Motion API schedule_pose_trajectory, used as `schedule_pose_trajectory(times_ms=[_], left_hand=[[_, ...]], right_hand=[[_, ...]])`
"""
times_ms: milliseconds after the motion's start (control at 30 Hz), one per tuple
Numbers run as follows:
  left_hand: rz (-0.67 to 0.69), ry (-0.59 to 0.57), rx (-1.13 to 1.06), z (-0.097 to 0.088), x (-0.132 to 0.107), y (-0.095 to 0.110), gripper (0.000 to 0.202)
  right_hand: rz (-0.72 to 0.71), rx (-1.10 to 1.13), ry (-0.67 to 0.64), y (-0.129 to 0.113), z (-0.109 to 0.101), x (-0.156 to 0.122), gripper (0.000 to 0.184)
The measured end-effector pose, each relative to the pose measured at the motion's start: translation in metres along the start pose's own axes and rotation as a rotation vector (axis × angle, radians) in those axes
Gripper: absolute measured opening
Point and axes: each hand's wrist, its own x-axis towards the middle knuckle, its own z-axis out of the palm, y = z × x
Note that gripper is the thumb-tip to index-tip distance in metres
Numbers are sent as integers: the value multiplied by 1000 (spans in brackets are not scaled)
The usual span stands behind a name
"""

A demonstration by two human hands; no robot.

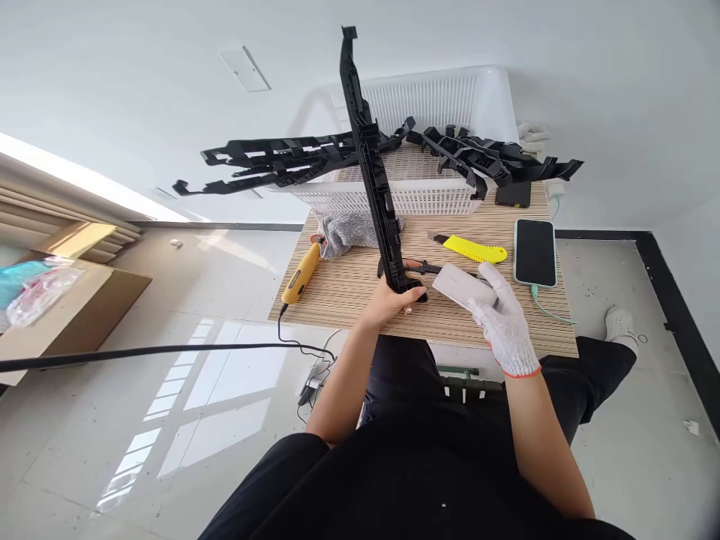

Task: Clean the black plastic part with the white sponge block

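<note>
My bare left hand grips the lower end of a long black plastic trim piece, which stands up and leans to the left. In my right hand, covered by a white knit glove with an orange cuff, is a flat white block with rounded corners; its exact kind is unclear. Partly hidden behind both hands lies a dark tool, possibly pliers. A yellow utility knife rests just beyond the white block.
A white plastic basket at the table's back holds more black trim pieces, sticking out both sides. On the wooden table are a yellow corded tool, a grey cloth, a charging phone and another dark phone.
</note>
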Motion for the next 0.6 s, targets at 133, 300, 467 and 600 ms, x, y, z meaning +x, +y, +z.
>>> schedule_pose_trajectory(times_ms=[133, 300, 467, 600], left_hand=[[-8, 56, 28, 3, -2, -2, 52], [60, 17, 27, 3, -3, -9, 60], [-27, 9, -113, 2, 0, -9, 66], [-98, 10, -99, 0, 3, -11, 62]], right_hand=[[69, 51, 13, -6, -6, -3, 61], [10, -49, -109, -3, 6, -1, 42], [-159, -222, -68, -1, 33, 12, 45], [-165, -240, -47, 1, 36, 16, 47]])
